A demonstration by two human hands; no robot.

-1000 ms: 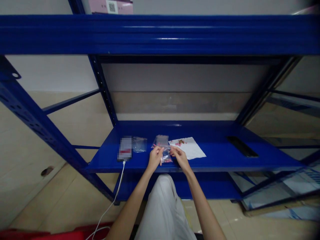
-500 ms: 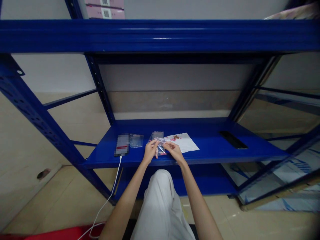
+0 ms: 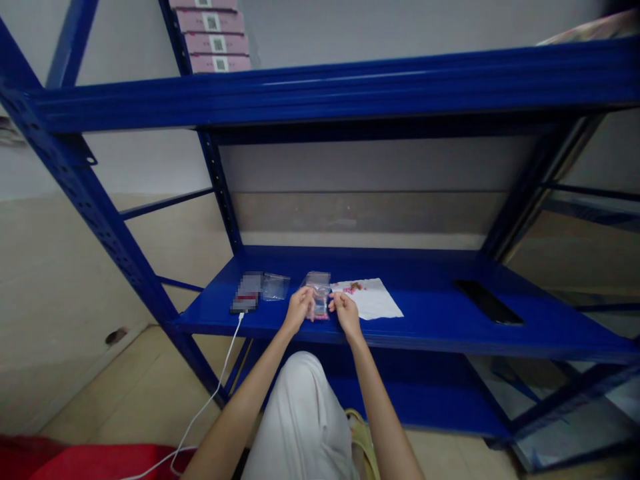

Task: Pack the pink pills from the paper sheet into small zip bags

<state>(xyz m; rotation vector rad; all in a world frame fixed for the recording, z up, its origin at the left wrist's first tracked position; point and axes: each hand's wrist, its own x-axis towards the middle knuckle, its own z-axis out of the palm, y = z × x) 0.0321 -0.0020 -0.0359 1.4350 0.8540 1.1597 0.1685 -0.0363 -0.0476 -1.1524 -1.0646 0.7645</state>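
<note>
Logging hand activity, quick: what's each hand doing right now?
Left hand: closed, pinching a clear plastic zip bag.
Right hand: closed, apparently pinching the same bag's edge.

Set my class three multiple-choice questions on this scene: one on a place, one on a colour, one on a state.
1. Where does the white paper sheet lie?
A) On the floor
B) On the shelf, right of the held bag
C) Under the left hand

2. What colour is the steel shelving?
A) Green
B) Red
C) Blue

3. What state is the clear plastic bag in?
A) Lying untouched on the paper
B) Held between left hand and right hand
C) Hanging from an upright

Answers:
1. B: the sheet lies beside the bag.
2. C: shelf and uprights are blue.
3. B: both hands grip it.
</note>
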